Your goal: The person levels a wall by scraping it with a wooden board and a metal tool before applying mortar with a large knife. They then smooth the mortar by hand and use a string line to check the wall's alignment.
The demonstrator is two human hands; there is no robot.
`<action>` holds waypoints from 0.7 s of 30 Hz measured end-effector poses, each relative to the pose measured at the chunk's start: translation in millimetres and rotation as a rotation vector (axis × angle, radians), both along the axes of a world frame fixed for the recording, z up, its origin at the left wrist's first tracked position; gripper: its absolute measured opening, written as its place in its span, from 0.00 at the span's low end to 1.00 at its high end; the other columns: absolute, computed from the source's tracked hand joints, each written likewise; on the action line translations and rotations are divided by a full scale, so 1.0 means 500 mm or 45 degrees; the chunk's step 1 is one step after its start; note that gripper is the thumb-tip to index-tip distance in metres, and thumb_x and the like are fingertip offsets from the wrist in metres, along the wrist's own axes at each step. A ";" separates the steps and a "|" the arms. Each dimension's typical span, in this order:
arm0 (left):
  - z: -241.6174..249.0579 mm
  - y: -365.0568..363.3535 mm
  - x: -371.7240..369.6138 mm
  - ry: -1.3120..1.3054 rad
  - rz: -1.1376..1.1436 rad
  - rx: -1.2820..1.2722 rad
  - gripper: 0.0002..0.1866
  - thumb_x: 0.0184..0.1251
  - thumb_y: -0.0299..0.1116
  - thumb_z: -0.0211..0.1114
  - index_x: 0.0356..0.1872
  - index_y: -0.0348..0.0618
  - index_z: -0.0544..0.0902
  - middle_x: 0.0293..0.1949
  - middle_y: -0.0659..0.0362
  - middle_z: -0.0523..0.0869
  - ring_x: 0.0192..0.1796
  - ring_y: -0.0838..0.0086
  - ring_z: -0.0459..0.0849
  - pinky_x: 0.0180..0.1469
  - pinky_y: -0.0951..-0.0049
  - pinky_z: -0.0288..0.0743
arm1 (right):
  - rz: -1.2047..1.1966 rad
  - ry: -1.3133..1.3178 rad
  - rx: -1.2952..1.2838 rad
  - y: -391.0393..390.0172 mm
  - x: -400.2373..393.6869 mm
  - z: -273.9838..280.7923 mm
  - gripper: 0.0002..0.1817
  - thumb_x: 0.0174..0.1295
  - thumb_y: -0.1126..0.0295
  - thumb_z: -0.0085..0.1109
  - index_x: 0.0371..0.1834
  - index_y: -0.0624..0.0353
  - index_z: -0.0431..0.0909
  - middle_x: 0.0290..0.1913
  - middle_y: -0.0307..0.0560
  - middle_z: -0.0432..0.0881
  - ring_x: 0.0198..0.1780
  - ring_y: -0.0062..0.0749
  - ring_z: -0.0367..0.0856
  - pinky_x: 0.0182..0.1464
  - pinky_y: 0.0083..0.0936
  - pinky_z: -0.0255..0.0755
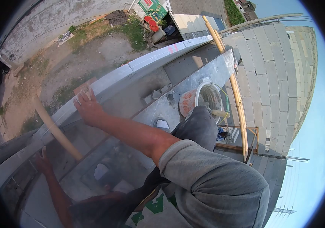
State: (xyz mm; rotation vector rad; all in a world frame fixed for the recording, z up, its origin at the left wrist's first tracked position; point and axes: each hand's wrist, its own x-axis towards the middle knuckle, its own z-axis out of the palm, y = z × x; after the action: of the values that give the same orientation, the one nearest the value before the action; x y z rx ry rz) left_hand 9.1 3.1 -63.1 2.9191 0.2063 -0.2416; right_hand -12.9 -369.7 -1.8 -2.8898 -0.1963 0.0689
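Observation:
My right hand point(87, 108), its fingertips white with dust, is at the top edge of a curved pale block wall point(111, 78). Its fingers close over the near edge of a flat brown rectangular board point(85, 86), which lies against the wall; the exact grip is partly hidden. Further along the same wall, my left hand point(43, 161) touches the inner side with fingers stretched out, holding nothing I can see. Hazy dust blurs the area around the left arm.
A mortar-stained bucket point(189, 103) with a wooden handle point(220, 113) across it stands by my knee on a narrow grey platform point(213, 70). Bamboo poles point(236, 100) and another pole point(54, 125) cross the scaffold. Beyond the wall, the ground point(105, 53) lies far below.

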 end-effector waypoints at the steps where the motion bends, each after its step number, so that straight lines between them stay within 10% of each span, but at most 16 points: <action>1: 0.006 -0.002 0.000 0.024 -0.011 0.006 0.38 0.67 0.67 0.53 0.56 0.37 0.78 0.53 0.43 0.83 0.55 0.47 0.81 0.54 0.53 0.73 | -0.004 0.000 -0.002 0.001 -0.002 0.012 0.35 0.54 0.68 0.59 0.68 0.65 0.64 0.67 0.67 0.64 0.75 0.57 0.55 0.74 0.62 0.36; 21: -0.021 0.018 0.004 -0.059 -0.044 -0.481 0.32 0.69 0.52 0.62 0.61 0.32 0.74 0.58 0.41 0.79 0.62 0.54 0.77 0.64 0.60 0.66 | 0.020 0.091 0.133 0.043 0.007 0.024 0.34 0.59 0.66 0.53 0.70 0.64 0.63 0.70 0.66 0.61 0.78 0.59 0.47 0.75 0.62 0.32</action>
State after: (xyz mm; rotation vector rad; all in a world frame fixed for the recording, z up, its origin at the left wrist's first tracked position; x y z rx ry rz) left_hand 10.9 12.3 -73.5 2.5513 0.0908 -0.1931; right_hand -9.2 -348.1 10.0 -2.7765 -0.2029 0.1601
